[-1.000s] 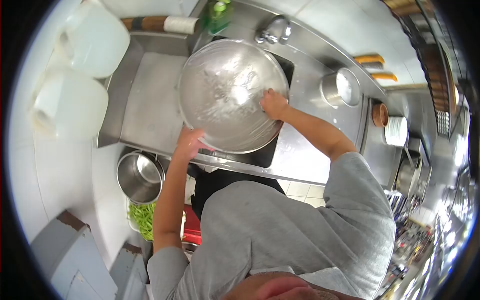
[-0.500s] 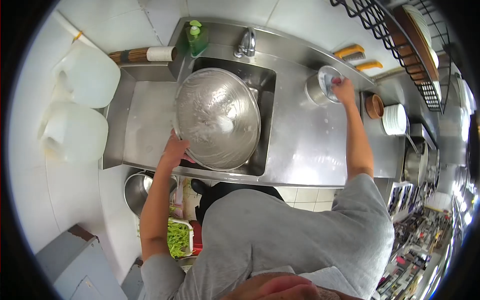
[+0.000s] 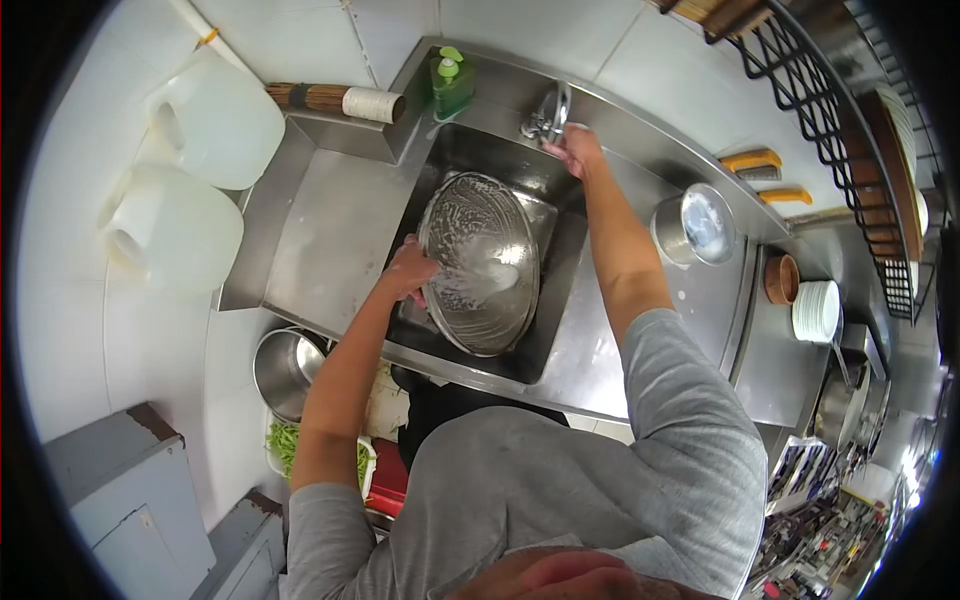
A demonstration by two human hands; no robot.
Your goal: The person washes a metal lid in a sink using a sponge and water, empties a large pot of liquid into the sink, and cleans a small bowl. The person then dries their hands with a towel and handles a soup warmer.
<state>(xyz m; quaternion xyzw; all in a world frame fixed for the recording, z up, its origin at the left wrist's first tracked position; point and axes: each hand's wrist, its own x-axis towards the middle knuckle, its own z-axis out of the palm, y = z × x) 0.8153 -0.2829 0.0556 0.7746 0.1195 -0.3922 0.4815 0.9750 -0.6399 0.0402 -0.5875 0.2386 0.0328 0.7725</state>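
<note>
A large round stainless-steel bowl (image 3: 480, 310) stands tilted inside the sink (image 3: 560, 290), its surface wet and streaked with foam. Its left rim is held by my left hand (image 3: 410, 270), fingers curled over the edge. A white splash of water shows near the bowl's middle. At the back of the sink, my right hand (image 3: 577, 150) closes on the chrome faucet (image 3: 547, 118). To the right, on the steel counter, sits a metal pot (image 3: 680, 235) with something whitish-blue inside, too unclear to name.
A green soap bottle (image 3: 453, 88) and a bamboo brush (image 3: 345, 102) stand behind the sink. Two translucent jugs (image 3: 175, 230) are at left. Orange-handled knives (image 3: 755, 165), a brown bowl (image 3: 781, 279) and stacked white plates (image 3: 817, 311) lie right. A black rack (image 3: 800, 110) hangs above.
My right hand has left the metal pot and moved left to the faucet. The bowl has gone from lying broad across the sink to a steeper tilt, lower in it, still in my left hand.
</note>
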